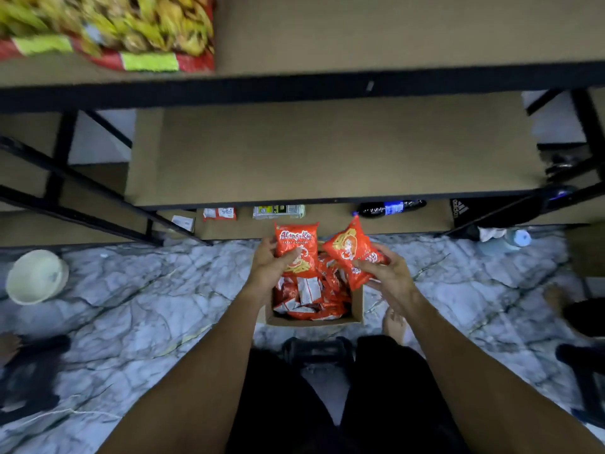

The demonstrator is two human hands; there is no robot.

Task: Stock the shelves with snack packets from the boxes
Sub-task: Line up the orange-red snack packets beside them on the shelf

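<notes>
An open cardboard box [357,306] stands on the marble floor in front of my legs, filled with several red snack packets [311,296]. My left hand [268,267] grips one red packet [297,245] upright above the box. My right hand [389,276] holds a second red packet [352,249], tilted to the left. Both packets hang just below the front edge of the brown middle shelf [327,152], which is bare. The top shelf [393,34] carries yellow-and-red snack bags [108,27] at its left end.
The bottom shelf holds a small red packet [219,213], a green-white pack [278,211], a dark bottle [389,208] and a black bag [491,211]. A white bowl [36,276] sits on the floor at left. Black shelf posts [62,152] flank the bay.
</notes>
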